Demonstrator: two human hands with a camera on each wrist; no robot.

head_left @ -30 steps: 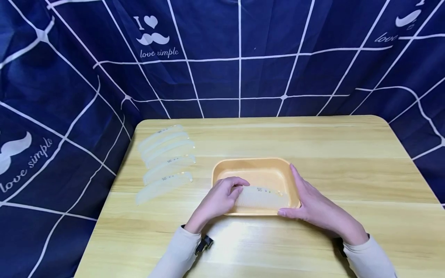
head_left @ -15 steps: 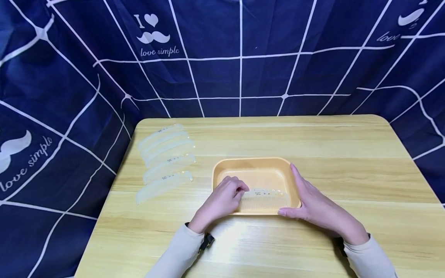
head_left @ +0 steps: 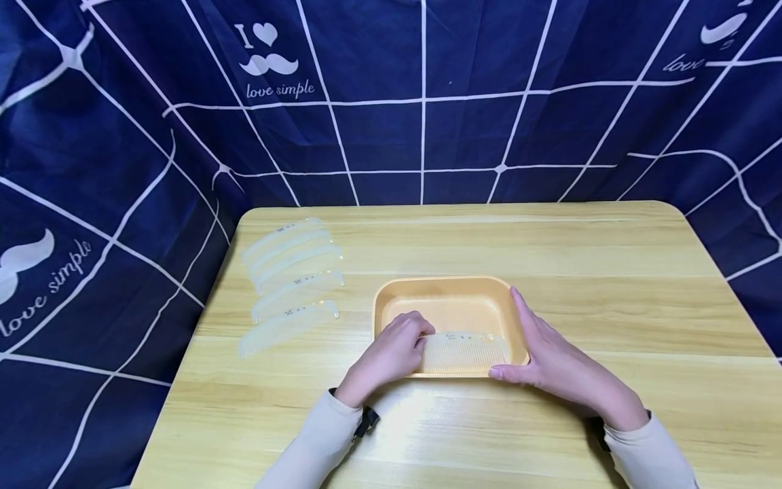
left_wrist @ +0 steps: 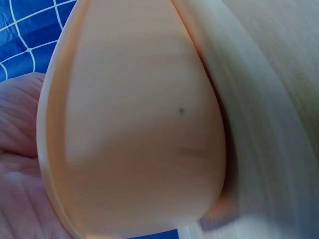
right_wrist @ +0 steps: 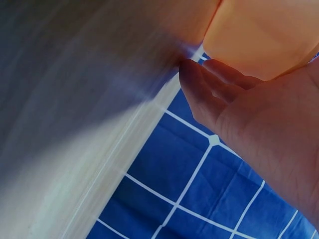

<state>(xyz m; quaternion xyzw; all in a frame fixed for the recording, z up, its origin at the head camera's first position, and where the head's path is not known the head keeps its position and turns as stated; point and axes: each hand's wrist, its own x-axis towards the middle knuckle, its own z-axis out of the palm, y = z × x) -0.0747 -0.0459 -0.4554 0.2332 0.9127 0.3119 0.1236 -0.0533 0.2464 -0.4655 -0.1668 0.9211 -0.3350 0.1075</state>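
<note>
A pale translucent comb (head_left: pixel 466 353) lies along the front inside of a peach plastic box (head_left: pixel 442 288), its teeth toward the near wall. My left hand (head_left: pixel 398 345) reaches over the box's left front corner, curled fingers pinching the comb's left end; the fingertips are partly hidden. At the right end, my right hand (head_left: pixel 552 358) grips the box, thumb on the front rim and fingers along the outer wall. The left wrist view shows the palm beside the box wall (left_wrist: pixel 139 109). In the right wrist view, fingers (right_wrist: pixel 204 92) lie against the box's outside.
Several similar combs lie in a slanted column at the table's left, the nearest comb (head_left: pixel 288 329) apart from the overlapping ones behind. The wooden table (head_left: pixel 611 272) has a blue gridded curtain (head_left: pixel 464 136) around its back and sides.
My left hand has lowered the comb deeper into the box, and its fingers have curled in closer at the comb's end. My right hand and the box have stayed put.
</note>
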